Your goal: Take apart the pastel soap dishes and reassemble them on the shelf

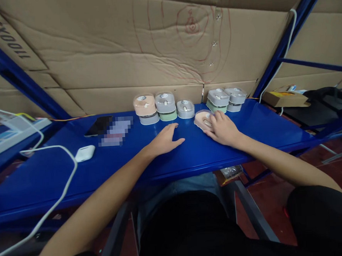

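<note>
Right fingers grip the peach box; left fingers spread wide. Beyond both, clear-lidded boxes; cardboard reads "1100X38".

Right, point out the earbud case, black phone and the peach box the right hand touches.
White earbud case [86,153], head view: its upper face.
Black phone [98,126], head view: its dark face.
Peach box [200,119], head view: its lid's left part.

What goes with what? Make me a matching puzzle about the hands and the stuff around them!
1. Right hand
2. Left hand
3. White case
4. Cardboard wall

A. beside a white cable
B. has red lines drawn on it
C. touching a peach container
D. holding nothing

Pairs: 1-C, 2-D, 3-A, 4-B
</note>
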`<state>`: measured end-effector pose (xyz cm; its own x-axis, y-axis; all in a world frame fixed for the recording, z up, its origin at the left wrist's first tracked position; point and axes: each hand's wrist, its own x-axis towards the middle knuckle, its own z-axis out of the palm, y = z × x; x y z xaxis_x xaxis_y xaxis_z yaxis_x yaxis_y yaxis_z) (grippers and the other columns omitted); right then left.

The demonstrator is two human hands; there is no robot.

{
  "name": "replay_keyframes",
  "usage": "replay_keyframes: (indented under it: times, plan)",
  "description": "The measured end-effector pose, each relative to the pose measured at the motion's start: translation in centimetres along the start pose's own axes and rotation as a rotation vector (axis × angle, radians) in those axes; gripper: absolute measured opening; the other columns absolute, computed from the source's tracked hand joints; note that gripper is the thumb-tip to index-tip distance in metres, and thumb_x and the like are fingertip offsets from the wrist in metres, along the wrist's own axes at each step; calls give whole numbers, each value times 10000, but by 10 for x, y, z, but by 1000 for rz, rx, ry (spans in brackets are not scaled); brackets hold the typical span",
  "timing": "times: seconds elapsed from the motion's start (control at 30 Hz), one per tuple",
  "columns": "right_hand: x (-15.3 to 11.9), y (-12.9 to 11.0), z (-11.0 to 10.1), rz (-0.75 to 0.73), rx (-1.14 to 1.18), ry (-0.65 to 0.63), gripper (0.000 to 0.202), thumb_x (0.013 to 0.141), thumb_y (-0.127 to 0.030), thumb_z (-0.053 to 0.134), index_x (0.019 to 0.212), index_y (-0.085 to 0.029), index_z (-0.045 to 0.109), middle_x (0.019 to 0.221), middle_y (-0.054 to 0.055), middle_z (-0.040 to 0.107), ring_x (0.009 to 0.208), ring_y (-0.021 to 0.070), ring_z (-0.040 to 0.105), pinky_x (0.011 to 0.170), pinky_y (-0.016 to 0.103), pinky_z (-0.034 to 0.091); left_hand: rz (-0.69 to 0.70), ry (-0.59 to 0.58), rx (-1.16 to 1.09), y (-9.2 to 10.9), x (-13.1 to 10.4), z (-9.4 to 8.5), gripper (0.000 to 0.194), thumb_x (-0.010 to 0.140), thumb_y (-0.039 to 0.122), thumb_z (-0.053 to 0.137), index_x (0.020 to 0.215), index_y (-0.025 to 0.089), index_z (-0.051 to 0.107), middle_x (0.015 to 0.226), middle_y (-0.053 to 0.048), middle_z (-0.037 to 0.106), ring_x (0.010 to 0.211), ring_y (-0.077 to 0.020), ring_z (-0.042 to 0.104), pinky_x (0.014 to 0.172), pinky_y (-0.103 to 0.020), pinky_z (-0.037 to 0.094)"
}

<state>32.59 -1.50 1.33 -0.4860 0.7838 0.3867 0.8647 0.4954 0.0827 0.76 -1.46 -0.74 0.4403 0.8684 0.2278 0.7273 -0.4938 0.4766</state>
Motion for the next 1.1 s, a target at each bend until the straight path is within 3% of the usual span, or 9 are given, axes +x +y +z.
replay_keyframes:
  times: [0.1,0.23,0.4,0.57,0.7,0.83,0.97,1.1]
  plan:
    - [23,16,17,25,24,4,627,1055,-593,484,1417,-95,609,1459,315,618,1450,525,511,1230,712,442,-3,-15,3,1,-1,-3,784,976,621,676,1598,166,533,1667,-231,588,1561,-424,572,1317,-585,452]
    - [54,30,40,91,9,23,637,1060,-590,479,1391,-64,617,1437,328,630,1456,512,516,1228,687,463,-5,-51,2,5,-2,-6,794,991,613,637,1596,111,526,1695,-272,540,1582,-453,537,1333,-607,415]
    - [91,32,60,180,6,62,687,1066,-570,503,1465,-14,564,1590,372,546,1544,519,454,1266,680,421,23,-66,38,6,-1,-6,775,996,612,598,1579,106,527,1668,-271,556,1579,-428,540,1338,-574,410]
    - [125,31,67,221,-11,23,796,966,-433,607,1572,61,459,1717,404,434,1663,531,347,1333,685,336,58,-50,31,1,0,-4,732,992,605,615,1560,148,545,1652,-243,584,1569,-411,550,1329,-567,419]
    - [129,31,57,132,5,42,949,843,-410,685,1624,61,424,1788,387,355,1717,516,273,1379,683,260,68,-56,27,1,0,-4,736,994,613,615,1561,148,548,1657,-243,579,1574,-412,546,1329,-555,418]
    - [123,17,48,-115,28,43,1026,826,-406,669,1717,-11,352,1870,301,261,1763,470,184,1400,698,180,74,-57,54,-1,1,-4,729,1003,619,598,1560,152,552,1644,-234,591,1576,-408,542,1329,-544,419]
    - [119,-6,43,-207,68,-68,1000,849,-436,671,1694,22,393,1825,318,361,1711,470,323,1389,652,247,94,-44,52,-3,1,-3,709,1002,607,620,1564,179,555,1618,-206,622,1551,-401,565,1315,-545,435]
    - [109,-21,25,-194,77,-5,727,931,-556,637,1434,-32,660,1520,308,673,1455,472,589,1293,617,394,57,-49,45,-2,0,-3,763,995,619,623,1589,150,530,1650,-239,591,1576,-416,550,1329,-554,423]
